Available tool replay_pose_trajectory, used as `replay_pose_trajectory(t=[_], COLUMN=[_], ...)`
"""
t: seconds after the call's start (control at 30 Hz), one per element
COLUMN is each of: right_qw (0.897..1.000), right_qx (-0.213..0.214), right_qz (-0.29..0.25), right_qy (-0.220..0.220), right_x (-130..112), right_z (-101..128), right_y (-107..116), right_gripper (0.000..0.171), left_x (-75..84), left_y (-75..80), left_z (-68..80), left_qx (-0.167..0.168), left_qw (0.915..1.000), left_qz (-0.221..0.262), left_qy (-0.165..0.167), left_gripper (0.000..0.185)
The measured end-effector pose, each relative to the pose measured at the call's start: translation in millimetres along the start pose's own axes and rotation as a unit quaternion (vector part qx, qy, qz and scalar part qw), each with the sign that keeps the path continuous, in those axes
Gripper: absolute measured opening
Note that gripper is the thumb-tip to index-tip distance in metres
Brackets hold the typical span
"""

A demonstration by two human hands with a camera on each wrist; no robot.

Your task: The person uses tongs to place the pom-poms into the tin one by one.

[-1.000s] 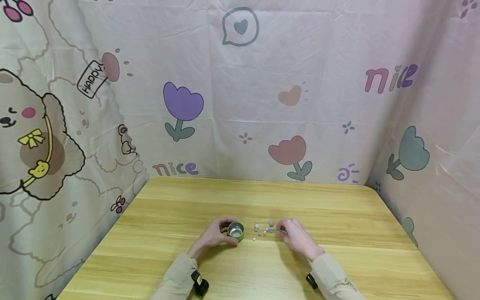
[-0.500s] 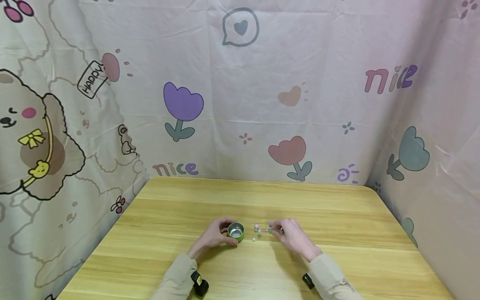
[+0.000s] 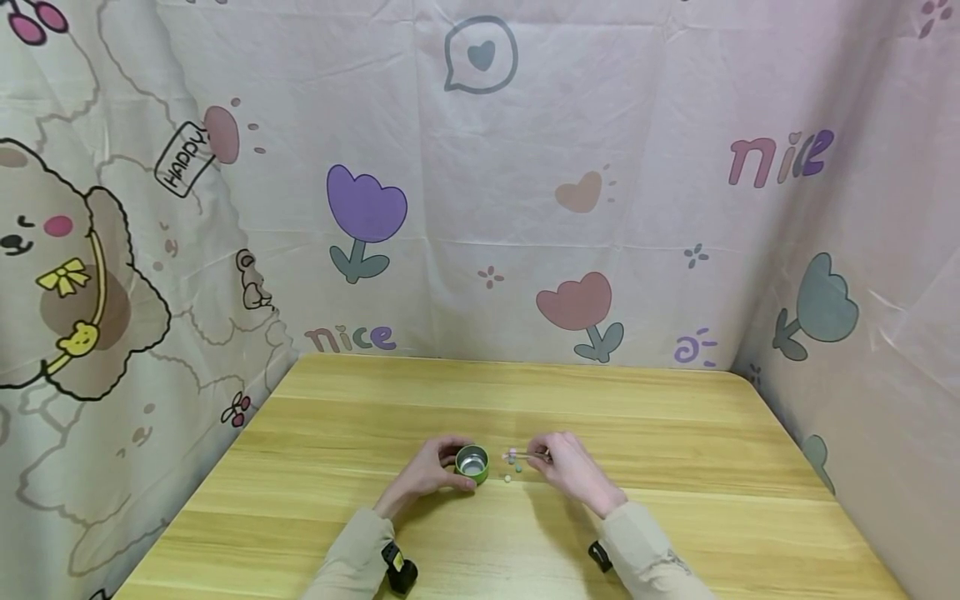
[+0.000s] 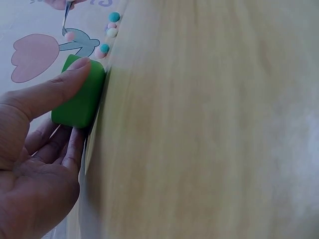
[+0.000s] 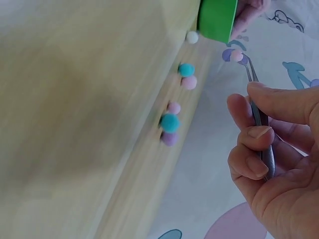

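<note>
In the head view my left hand (image 3: 429,468) grips a small round green tin (image 3: 480,478) standing on the table, its top uncovered and its inside silvery. The left wrist view has the thumb along one side of the tin and fingers on the other. My right hand (image 3: 573,468) is to the right, pinching metal tweezers (image 5: 258,117) between thumb and fingers. A pale pink pom-pom (image 5: 236,56) sits between the tweezer tips, raised above the table and apart from the tin.
On the wooden table (image 3: 360,417), several small pom-poms lie right of the tin, among them a white one (image 5: 192,37), a teal one (image 5: 170,122) and a purple one (image 5: 169,139). A printed cloth (image 3: 480,167) hangs behind and beside the table.
My right hand has moved left toward the tin, bringing the tweezers with the pink pom-pom away from the other pom-poms on the right. My left hand and the tin have stayed in place.
</note>
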State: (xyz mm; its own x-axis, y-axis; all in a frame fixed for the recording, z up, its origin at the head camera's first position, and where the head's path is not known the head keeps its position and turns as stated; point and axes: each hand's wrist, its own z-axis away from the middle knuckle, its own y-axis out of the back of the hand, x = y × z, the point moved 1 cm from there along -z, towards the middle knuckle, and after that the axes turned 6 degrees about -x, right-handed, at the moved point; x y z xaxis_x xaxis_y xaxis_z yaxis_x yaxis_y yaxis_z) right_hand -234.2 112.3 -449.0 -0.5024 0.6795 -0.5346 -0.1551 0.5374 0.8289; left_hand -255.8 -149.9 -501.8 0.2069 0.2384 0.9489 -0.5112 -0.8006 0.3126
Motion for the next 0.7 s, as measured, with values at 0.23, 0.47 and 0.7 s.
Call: replay_pose_trajectory(t=[0.23,0.47,0.7], right_qw=[1.000,1.000,1.000], right_qx=[-0.002,-0.008,-0.012], right_qz=[-0.006,-0.011,-0.009], right_qy=[0.009,0.014,0.017], right_x=[-7.2,-12.0,-17.6], right_z=[-6.6,-12.5,-16.5], right_y=[-2.4,-4.3,-6.7], right_gripper=[0.004,0.004,0.005], left_x=[3.1,2.6,2.7], left_y=[-0.9,-1.3,-1.7], left_z=[0.8,0.8,0.9], left_qx=[-0.003,0.001,0.004], left_qw=[0.9999,1.0000,1.0000], left_qz=[0.003,-0.004,0.003], left_qy=[-0.009,-0.008,0.004], left_gripper=[0.064,0.064,0.064])
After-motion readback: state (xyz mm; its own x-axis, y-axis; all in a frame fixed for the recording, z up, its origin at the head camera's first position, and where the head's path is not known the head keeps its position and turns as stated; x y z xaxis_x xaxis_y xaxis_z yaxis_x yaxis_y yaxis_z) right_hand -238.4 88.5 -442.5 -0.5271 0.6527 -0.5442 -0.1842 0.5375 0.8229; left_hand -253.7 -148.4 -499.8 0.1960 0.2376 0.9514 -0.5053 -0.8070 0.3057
